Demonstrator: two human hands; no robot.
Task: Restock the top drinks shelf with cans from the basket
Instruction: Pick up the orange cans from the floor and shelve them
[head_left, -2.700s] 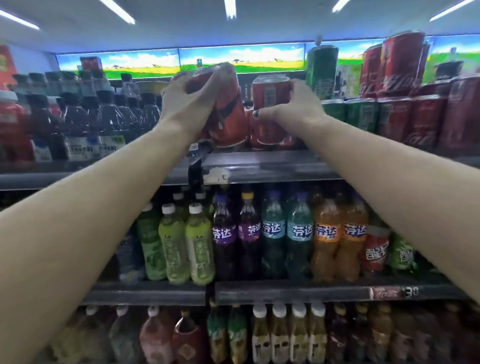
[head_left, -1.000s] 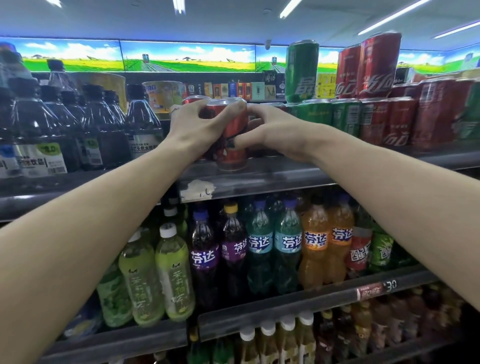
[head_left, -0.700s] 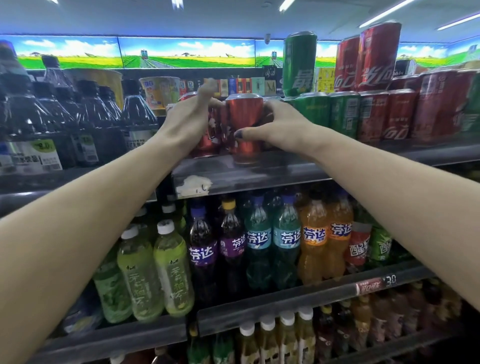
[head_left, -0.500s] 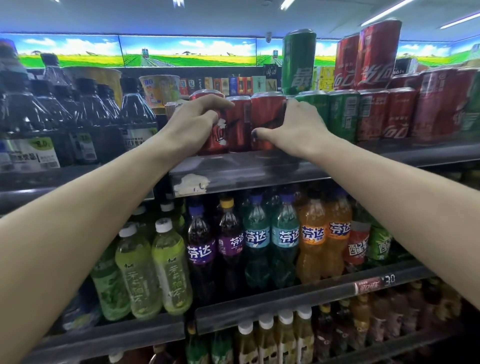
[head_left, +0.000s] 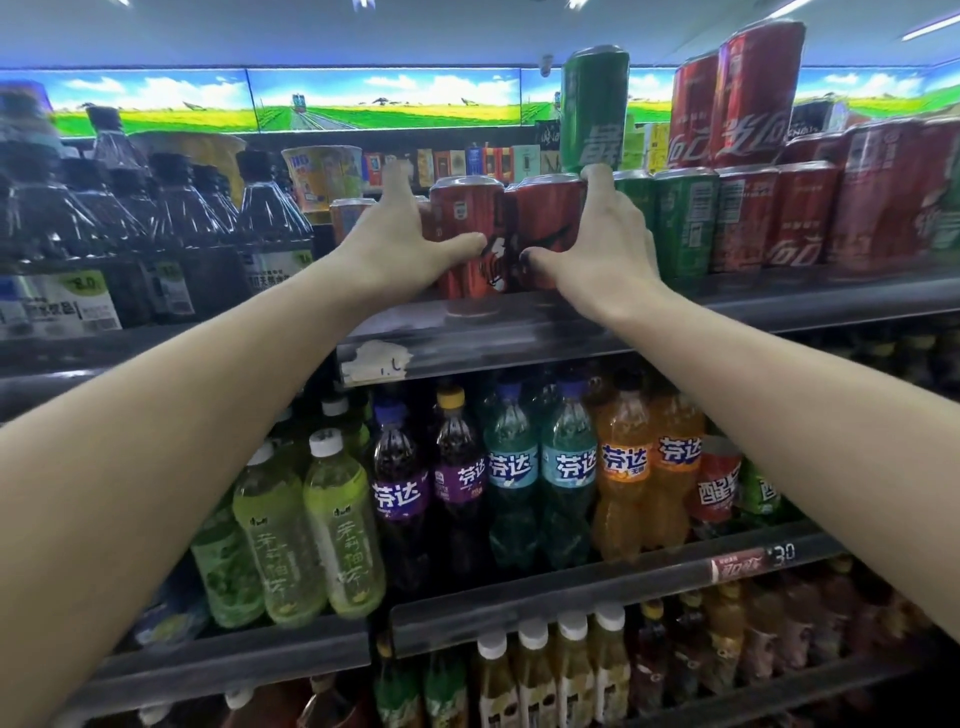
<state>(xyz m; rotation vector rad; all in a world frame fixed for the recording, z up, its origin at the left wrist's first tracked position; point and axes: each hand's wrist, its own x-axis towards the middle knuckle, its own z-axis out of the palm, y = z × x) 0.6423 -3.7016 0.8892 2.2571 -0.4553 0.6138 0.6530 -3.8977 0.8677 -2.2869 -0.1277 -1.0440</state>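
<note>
On the top shelf (head_left: 597, 332), two red cans stand upright side by side at the front edge, touching. The left hand (head_left: 400, 244) wraps the left can (head_left: 462, 228), thumb across its front and fingers (head_left: 397, 179) reaching round the far side; the right hand (head_left: 605, 244) does the same on the right can (head_left: 545, 218), its fingers (head_left: 597, 179) hooked over the rim. Both grips are wide, each spanning a whole can. Held from the outer sides like this, the pair is probably being squared up and pressed together so it can slide back as one row, flush with the green cans (head_left: 680, 223) just to the right.

The red cans' own printing is mostly hidden by the thumbs; only a dark figure shows between them. Further right, cola cans (head_left: 779, 218) carry white Chinese script that looks like Coca-Cola's, and a tall green can (head_left: 592, 109) stacked above appears to be Sprite (only one character is clear). Below, purple, blue and orange bottles (head_left: 566, 467) read 芬达. A torn white tag (head_left: 374, 358) clings to the shelf lip, and a lower strip shows "30". Dark bottles (head_left: 176, 218) fill the shelf's left end. The basket is out of view.
</note>
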